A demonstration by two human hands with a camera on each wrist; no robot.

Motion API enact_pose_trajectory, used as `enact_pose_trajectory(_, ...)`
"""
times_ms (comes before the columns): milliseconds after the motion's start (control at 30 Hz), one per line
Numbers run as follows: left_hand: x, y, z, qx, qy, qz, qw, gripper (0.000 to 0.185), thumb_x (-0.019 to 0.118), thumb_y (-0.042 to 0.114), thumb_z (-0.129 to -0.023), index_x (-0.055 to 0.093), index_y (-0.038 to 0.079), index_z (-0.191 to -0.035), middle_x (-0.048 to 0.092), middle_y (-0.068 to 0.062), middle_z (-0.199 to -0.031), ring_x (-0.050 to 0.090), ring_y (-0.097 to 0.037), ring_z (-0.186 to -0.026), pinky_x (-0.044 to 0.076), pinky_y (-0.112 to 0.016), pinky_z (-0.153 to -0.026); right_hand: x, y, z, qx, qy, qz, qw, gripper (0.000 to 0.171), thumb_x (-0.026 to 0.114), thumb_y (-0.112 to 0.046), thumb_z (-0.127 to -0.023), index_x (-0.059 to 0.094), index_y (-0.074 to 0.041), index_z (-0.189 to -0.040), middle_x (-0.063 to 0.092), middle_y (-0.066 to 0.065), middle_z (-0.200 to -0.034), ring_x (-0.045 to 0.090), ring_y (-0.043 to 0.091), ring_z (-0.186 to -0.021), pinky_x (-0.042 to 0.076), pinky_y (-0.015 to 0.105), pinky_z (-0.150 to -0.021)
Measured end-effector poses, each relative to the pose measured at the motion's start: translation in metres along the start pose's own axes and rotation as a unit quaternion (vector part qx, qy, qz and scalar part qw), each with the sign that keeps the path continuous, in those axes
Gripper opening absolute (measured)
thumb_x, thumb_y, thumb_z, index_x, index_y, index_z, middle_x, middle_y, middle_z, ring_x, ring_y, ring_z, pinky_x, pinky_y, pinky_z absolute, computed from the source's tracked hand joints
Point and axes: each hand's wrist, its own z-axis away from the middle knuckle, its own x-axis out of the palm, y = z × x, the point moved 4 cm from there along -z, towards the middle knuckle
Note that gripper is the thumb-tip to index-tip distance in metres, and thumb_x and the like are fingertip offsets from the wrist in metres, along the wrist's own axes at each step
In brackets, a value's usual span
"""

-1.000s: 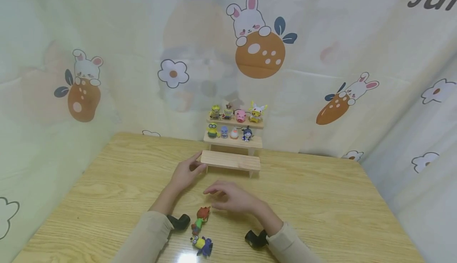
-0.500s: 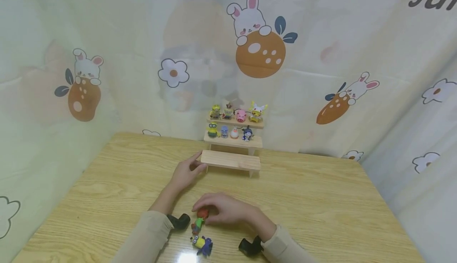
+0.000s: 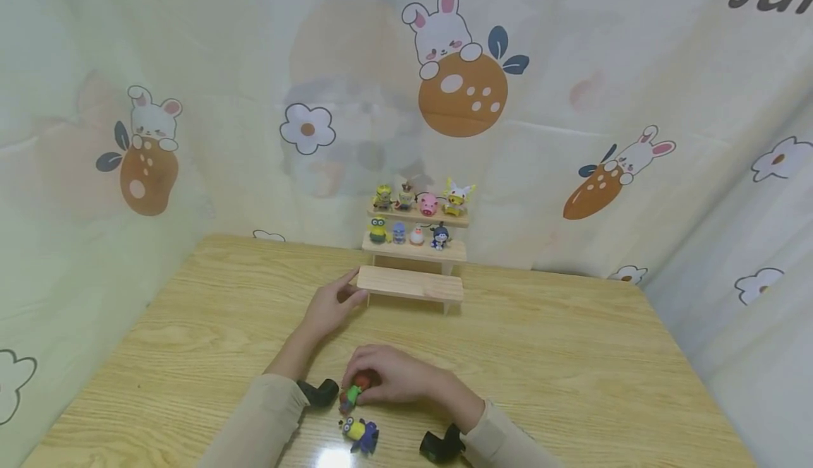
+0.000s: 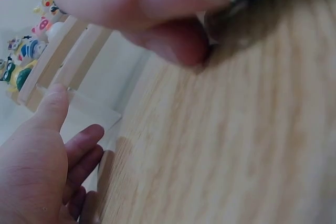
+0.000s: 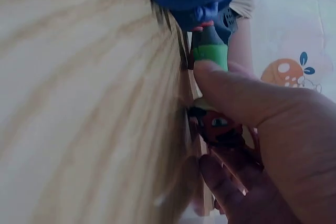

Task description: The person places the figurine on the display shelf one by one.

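My left hand (image 3: pixel 327 309) grips the left end of the lowest step of a three-tier wooden display stand (image 3: pixel 409 284). In the left wrist view the left thumb (image 4: pixel 52 103) lies against the step's edge. A toy figurine (image 3: pixel 353 394) with a red head and green top lies on the table, and my right hand (image 3: pixel 396 376) pinches it from above. In the right wrist view the thumb presses the figurine's green body (image 5: pixel 212 53), while its red face (image 5: pixel 218 124) shows below. A yellow minion figurine (image 3: pixel 360 434) with a purple-blue cape lies just nearer to me.
The stand's upper tiers bear several small figurines, among them a pink pig (image 3: pixel 428 204) and a green-clad minion (image 3: pixel 377 230). The wooden table (image 3: pixel 559 369) ends at a cream curtain (image 3: pixel 241 171) printed with rabbits. Black wrist mounts (image 3: pixel 442 444) stick out at the sleeves.
My right hand has come down toward me and closed on the red-headed figurine, which has tilted slightly. The left hand stays on the stand.
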Motion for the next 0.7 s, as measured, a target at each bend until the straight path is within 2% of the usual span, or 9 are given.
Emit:
enact_pose_trajectory(267, 0.000, -0.001, -0.001, -0.004, -0.003, 0.000, 1.0000, 0.063, 0.060, 0.045, -0.090, 0.041, 0.019, -0.145, 0.072, -0.004, -0.106, 0.062, -0.024, -0.110, 0.044, -0.047, -0.100, -0.004, 0.009, 0.004, 0.044, -0.003, -0.025, 0.999, 0.016, 0.070, -0.029, -0.085, 0.067, -0.026, -0.101, 0.058, -0.016, -0.106, 0.051, -0.005, -0.095, 0.045, 0.014, -0.085)
enact_pose_trajectory(533, 0.000, -0.001, -0.001, -0.011, -0.011, 0.003, 0.9999, 0.065, 0.060, 0.048, -0.090, 0.040, 0.020, -0.145, 0.071, -0.003, -0.108, 0.061, -0.025, -0.112, 0.041, -0.048, -0.103, -0.021, 0.018, 0.012, 0.107, 0.037, -0.038, 0.993, 0.021, 0.073, -0.026, -0.084, 0.067, -0.021, -0.104, 0.061, -0.014, -0.101, 0.053, -0.002, -0.087, 0.047, 0.015, -0.078)
enact_pose_trajectory(700, -0.001, 0.000, -0.001, -0.009, -0.010, 0.000, 0.9999, 0.065, 0.059, 0.049, -0.090, 0.040, 0.020, -0.145, 0.071, -0.004, -0.108, 0.060, -0.025, -0.114, 0.040, -0.048, -0.105, -0.030, 0.027, 0.017, 0.129, 0.058, -0.015, 0.990, 0.027, 0.074, -0.028, -0.083, 0.066, -0.019, -0.107, 0.063, -0.011, -0.101, 0.053, 0.000, -0.086, 0.047, 0.016, -0.076)
